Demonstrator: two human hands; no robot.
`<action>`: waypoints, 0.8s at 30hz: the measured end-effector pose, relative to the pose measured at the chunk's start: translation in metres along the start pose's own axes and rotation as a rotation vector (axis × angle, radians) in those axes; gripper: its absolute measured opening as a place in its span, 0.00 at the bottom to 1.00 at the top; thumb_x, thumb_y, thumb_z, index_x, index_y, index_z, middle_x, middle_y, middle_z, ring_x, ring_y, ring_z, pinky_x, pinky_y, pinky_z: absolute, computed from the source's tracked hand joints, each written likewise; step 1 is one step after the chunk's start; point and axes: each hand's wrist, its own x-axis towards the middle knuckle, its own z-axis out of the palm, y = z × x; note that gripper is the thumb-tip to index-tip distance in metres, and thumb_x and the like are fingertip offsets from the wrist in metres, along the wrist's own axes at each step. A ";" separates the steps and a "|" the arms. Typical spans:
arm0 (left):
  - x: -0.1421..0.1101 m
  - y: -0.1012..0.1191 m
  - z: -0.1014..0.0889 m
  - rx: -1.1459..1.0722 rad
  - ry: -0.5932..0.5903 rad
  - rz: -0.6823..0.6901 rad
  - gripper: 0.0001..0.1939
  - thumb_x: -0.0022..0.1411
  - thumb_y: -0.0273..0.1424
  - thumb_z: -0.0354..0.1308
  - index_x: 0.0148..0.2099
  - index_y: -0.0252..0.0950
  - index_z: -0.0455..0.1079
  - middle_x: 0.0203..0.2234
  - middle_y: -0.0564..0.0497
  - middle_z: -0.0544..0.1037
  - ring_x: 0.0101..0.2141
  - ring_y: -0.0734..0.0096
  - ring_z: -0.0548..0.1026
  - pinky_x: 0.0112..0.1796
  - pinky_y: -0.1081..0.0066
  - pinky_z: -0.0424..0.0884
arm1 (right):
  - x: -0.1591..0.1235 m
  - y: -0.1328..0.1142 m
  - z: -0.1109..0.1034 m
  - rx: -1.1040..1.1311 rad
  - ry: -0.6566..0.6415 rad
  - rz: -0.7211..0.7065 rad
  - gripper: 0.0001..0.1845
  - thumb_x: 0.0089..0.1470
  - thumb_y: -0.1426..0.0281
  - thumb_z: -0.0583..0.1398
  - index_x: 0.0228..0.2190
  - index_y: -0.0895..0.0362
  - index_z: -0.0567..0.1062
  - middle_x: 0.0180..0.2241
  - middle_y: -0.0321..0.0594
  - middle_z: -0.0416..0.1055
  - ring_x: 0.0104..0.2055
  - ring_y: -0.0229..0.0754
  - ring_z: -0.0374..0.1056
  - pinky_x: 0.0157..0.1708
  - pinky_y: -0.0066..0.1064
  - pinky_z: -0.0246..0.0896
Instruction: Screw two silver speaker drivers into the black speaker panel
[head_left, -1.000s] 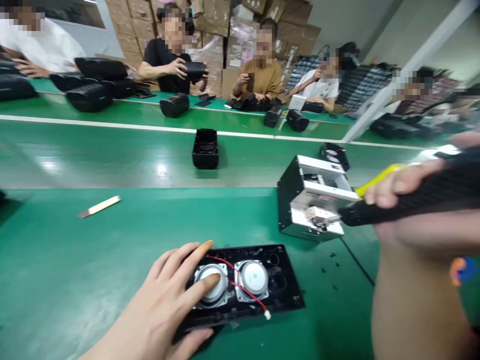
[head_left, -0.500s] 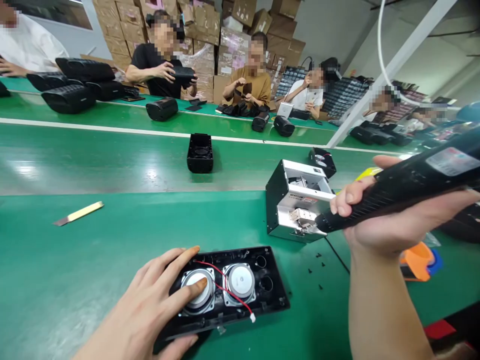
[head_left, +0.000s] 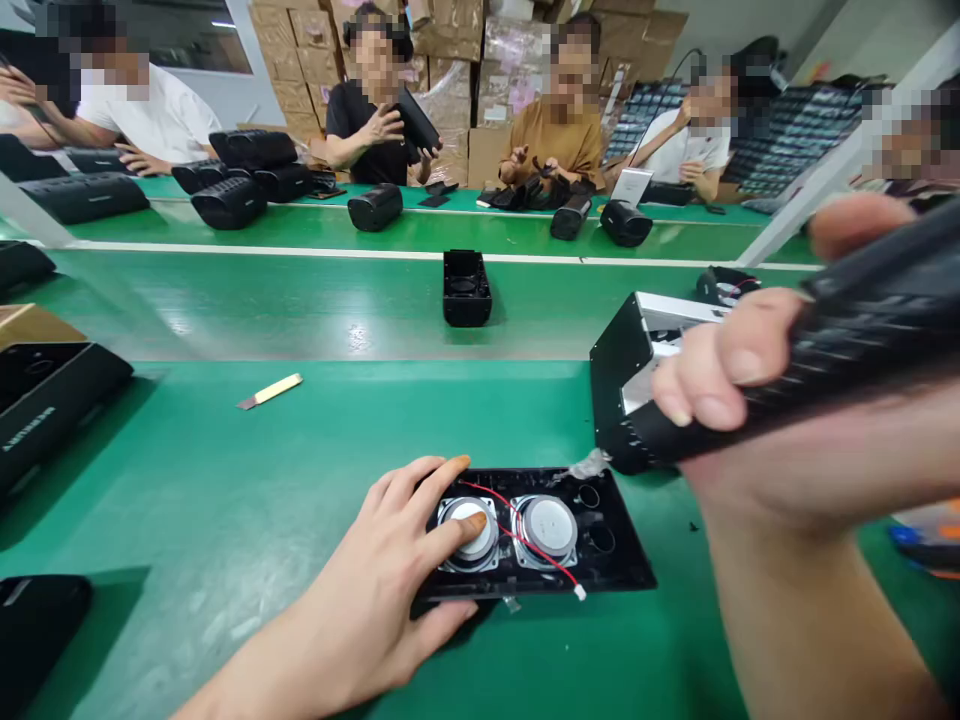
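A worker's left hand (head_left: 382, 590) lies flat on a black plastic speaker panel (head_left: 536, 535) on the green belt (head_left: 225, 480), fingers spread, forefinger pressing the nearer of two round silver drivers (head_left: 469, 530). The right hand (head_left: 750, 400) is wrapped around a black electric screwdriver (head_left: 787, 380), whose blurred tip hovers just past the left fingertips, at the panel's far edge. The step in hand appears to be screwing down the drivers; next, the bit would need seating squarely on a screw hole. Beyond the knuckles stands a grey metal screw feeder (head_left: 637, 370).

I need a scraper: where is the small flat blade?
Head view, left of centre: the flat blade lies alone on the green table, beyond the left hand.
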 end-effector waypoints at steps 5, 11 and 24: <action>0.002 0.002 -0.002 -0.002 -0.027 0.000 0.22 0.65 0.30 0.63 0.60 0.42 0.68 0.74 0.43 0.53 0.69 0.42 0.54 0.62 0.37 0.65 | -0.017 0.029 0.029 0.166 -0.092 -0.009 0.36 0.53 0.34 0.60 0.41 0.53 0.78 0.17 0.33 0.63 0.14 0.38 0.57 0.11 0.30 0.50; 0.005 0.003 -0.004 -0.001 -0.043 0.010 0.21 0.65 0.32 0.64 0.59 0.39 0.69 0.72 0.40 0.55 0.68 0.41 0.55 0.63 0.37 0.64 | -0.022 0.055 0.027 0.174 -0.188 0.019 0.31 0.60 0.38 0.57 0.43 0.53 0.76 0.19 0.32 0.64 0.16 0.37 0.59 0.13 0.30 0.54; 0.007 -0.002 -0.002 0.031 -0.039 0.034 0.20 0.69 0.36 0.60 0.61 0.40 0.69 0.72 0.41 0.54 0.68 0.43 0.54 0.63 0.39 0.63 | -0.036 0.084 0.043 0.215 -0.250 0.027 0.39 0.61 0.32 0.47 0.46 0.51 0.75 0.20 0.32 0.65 0.15 0.37 0.57 0.13 0.30 0.52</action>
